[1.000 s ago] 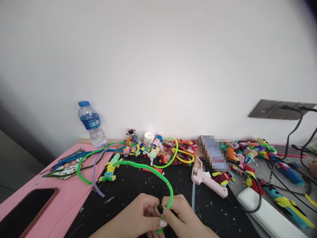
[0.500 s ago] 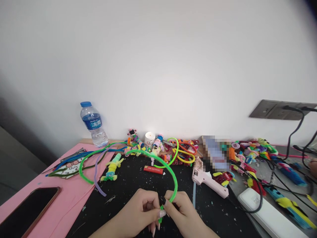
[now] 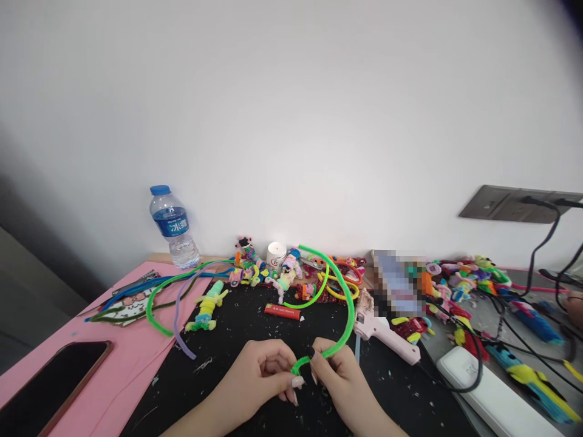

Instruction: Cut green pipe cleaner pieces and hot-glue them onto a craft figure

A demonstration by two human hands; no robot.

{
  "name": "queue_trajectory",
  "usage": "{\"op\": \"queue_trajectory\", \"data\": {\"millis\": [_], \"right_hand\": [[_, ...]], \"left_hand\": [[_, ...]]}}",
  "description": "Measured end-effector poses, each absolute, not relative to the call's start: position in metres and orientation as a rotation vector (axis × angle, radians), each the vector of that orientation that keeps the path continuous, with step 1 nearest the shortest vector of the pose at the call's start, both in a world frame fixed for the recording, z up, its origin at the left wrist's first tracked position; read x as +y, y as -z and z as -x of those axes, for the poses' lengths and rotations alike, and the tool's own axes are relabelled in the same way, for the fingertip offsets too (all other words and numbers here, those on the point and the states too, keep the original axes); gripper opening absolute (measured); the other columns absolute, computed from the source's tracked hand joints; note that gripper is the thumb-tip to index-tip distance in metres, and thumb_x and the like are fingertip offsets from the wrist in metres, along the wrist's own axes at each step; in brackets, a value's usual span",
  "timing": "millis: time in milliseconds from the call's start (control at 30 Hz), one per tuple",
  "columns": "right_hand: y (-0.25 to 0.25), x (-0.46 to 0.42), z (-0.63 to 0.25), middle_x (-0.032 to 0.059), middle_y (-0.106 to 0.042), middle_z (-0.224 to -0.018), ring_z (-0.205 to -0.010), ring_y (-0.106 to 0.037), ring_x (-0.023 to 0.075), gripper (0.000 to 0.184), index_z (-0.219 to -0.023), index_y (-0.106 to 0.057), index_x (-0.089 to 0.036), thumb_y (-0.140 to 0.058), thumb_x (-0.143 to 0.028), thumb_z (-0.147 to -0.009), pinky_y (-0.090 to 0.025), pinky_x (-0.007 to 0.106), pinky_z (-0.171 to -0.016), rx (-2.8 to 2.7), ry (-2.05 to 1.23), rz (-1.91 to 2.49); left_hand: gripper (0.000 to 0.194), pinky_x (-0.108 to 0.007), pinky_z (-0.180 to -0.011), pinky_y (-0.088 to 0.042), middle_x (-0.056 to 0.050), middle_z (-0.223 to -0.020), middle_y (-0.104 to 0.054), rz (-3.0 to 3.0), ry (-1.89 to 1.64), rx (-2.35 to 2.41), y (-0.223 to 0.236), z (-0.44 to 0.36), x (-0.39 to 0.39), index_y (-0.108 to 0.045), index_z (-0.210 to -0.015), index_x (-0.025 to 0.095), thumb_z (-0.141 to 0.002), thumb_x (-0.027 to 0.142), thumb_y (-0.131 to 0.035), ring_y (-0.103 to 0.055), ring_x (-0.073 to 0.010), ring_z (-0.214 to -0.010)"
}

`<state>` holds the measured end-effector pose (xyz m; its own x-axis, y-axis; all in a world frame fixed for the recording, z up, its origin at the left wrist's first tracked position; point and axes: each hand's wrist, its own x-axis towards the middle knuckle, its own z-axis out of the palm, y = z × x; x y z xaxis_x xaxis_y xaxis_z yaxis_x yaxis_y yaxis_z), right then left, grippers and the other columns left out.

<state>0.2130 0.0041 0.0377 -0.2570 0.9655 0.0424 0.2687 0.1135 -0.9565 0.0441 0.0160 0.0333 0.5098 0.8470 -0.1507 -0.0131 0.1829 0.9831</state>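
My left hand (image 3: 262, 373) and my right hand (image 3: 337, 376) meet low in the middle, over a black mat (image 3: 237, 346). Both pinch the near end of a bright green pipe cleaner (image 3: 348, 303). Its curled tip sits between my fingertips. The long free part arches up and to the right, then back toward the wall, over the pink glue gun (image 3: 382, 331). Both hands are closed on it.
A water bottle (image 3: 174, 227) stands at the back left. Loose pipe cleaners (image 3: 159, 297), small pipe-cleaner figures (image 3: 207, 309), a red lighter (image 3: 282, 312) and a candle (image 3: 276, 253) lie behind my hands. A phone (image 3: 50, 385) rests on pink paper. Cables and a white power strip (image 3: 494, 394) fill the right.
The free end of the green pipe cleaner has swung from the left side over to the right and up. My hands stayed together, turning the tip between the fingers.
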Motion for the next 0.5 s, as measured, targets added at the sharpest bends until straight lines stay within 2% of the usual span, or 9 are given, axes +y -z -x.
{"op": "queue_trajectory", "data": {"millis": [100, 300, 500], "right_hand": [[-0.0367, 0.0041, -0.2128, -0.0055, -0.033, -0.052, -0.049, -0.033, 0.0093, 0.033, -0.053, -0.036, -0.019, -0.039, -0.031, -0.084, -0.024, 0.023, -0.047, -1.660, -1.173, 1.234], [-0.0350, 0.0019, -0.2109, -0.0060, -0.030, -0.053, -0.051, -0.030, 0.0091, 0.031, -0.055, -0.033, -0.020, -0.039, -0.028, -0.084, -0.023, 0.022, -0.047, -1.707, -1.180, 1.239], [-0.0359, 0.0021, -0.2095, -0.0053, -0.035, -0.053, -0.050, -0.032, 0.0091, 0.031, -0.055, -0.036, -0.019, -0.040, -0.028, -0.084, -0.024, 0.022, -0.047, -1.763, -1.181, 1.213]], "left_hand": [[0.005, -0.022, -0.056, -0.047, 0.001, -0.059, -0.062, -1.289, -0.755, 0.890, -0.0348, -0.0428, 0.0177, -0.062, -0.071, 0.012, -0.068, 0.012, -0.065, -0.060, -0.0128, -0.056], [0.020, -0.021, -0.054, -0.046, 0.003, -0.064, -0.060, -1.318, -0.768, 0.896, -0.0378, -0.0439, 0.0156, -0.057, -0.078, 0.014, -0.062, 0.004, -0.064, -0.057, -0.0125, -0.060], [0.020, -0.024, -0.055, -0.048, 0.004, -0.059, -0.059, -1.200, -0.767, 0.810, -0.0364, -0.0451, 0.0129, -0.049, -0.079, 0.016, -0.068, 0.008, -0.064, -0.063, -0.0148, -0.058]]}}
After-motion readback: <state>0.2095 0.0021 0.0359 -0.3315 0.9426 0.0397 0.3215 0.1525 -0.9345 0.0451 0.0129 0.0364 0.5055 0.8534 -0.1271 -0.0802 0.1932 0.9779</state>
